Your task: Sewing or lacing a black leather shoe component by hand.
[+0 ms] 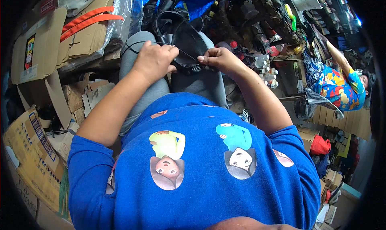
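A black shoe lies sole up across my lap, its toe end toward me. Thin black thread loops out to the left of my left hand, whose fingers are closed on it at the shoe's left side. From there a strand crosses the sole to my right hand. At the shoe's right edge, the right thumb and forefinger pinch together where the strand ends. Any needle or tool is too small or hidden to make out.
Black footwear and a blue plastic sheet lie beyond my knees. Cardboard boxes with orange-red straps crowd the left. Small plastic bottles stand right of my leg. Another person in a colourful shirt is farther right.
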Motion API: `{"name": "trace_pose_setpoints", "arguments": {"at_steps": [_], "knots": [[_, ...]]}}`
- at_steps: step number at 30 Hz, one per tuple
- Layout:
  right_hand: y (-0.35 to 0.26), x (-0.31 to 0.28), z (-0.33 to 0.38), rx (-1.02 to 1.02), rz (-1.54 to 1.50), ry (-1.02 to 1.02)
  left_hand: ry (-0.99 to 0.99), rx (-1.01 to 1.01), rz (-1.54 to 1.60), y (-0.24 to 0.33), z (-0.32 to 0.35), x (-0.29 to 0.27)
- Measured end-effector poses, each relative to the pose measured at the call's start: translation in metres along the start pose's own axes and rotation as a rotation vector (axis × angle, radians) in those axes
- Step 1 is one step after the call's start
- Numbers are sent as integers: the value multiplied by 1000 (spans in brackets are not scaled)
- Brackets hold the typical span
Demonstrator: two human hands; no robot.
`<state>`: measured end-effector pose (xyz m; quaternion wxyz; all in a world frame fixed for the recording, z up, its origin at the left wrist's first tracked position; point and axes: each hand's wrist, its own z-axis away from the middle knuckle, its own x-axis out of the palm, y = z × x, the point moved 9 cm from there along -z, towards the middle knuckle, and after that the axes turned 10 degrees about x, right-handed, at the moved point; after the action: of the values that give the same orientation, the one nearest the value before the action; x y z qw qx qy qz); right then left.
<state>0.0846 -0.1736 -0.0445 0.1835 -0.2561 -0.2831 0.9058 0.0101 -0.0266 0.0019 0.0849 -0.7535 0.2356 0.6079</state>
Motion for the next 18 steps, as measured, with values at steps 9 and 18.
{"name": "trace_pose_setpoints", "arguments": {"at_steps": [9, 18], "knots": [[-34, -4, 6, -355, 426, 235, -297, -23, 156, 21, -11, 13], [-33, -12, 6, -456, 87, 144, 75, 81, 236, 50, -6, 5]]}}
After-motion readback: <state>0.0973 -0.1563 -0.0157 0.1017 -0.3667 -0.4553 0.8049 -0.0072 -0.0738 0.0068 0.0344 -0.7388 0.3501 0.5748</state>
